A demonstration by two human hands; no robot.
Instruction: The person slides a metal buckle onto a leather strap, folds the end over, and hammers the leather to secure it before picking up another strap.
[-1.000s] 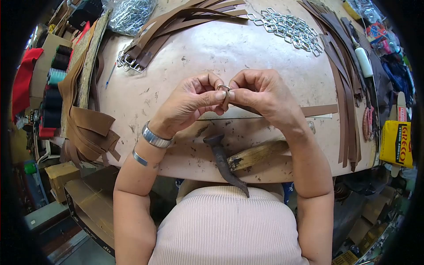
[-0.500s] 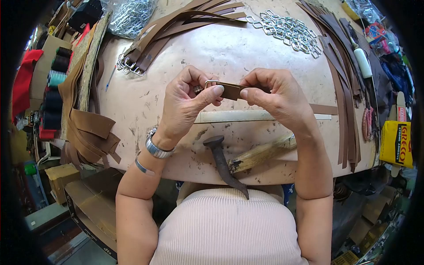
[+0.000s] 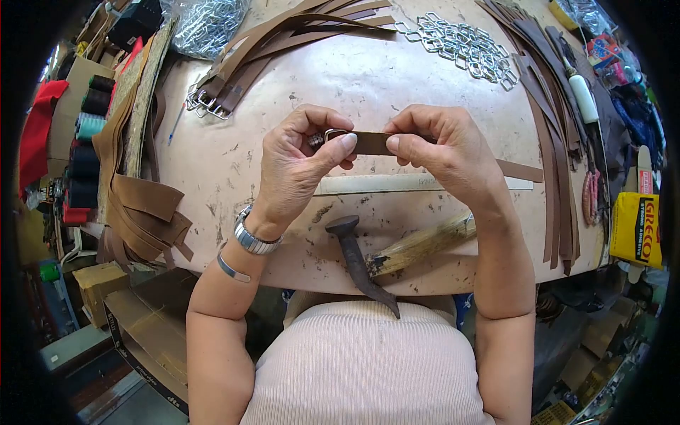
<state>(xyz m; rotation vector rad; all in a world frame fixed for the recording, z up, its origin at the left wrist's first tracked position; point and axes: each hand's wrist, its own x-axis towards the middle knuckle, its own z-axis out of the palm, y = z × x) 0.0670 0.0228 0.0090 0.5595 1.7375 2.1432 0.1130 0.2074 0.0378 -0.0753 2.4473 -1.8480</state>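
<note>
Between my two hands a brown leather strap (image 3: 371, 144) is stretched level above the table. My left hand (image 3: 304, 145) pinches its left end, where a metal buckle (image 3: 330, 133) sits in the strap, partly hidden by the fingers. With thumb and fingers, my right hand (image 3: 439, 145) grips the strap farther along; its tail (image 3: 520, 171) shows to the right of the wrist. Below the hands lies a pale marked strip (image 3: 375, 185). Nearer my body rests a hammer, with a dark curved head (image 3: 352, 255) and a wooden handle (image 3: 421, 246).
Buckled brown straps (image 3: 248, 60) lie at the back left, beside a bag of metal buckles (image 3: 205, 28). Loose metal buckles (image 3: 460, 46) are heaped at the back. More straps (image 3: 556, 156) hang over the right edge, near a yellow adhesive pack (image 3: 635, 228). Leather strips (image 3: 145, 202) lie left.
The strap has turned so its flat face shows more between my hands. The buckle has tilted and is more covered by my left fingers. Both hands stay nearly in place.
</note>
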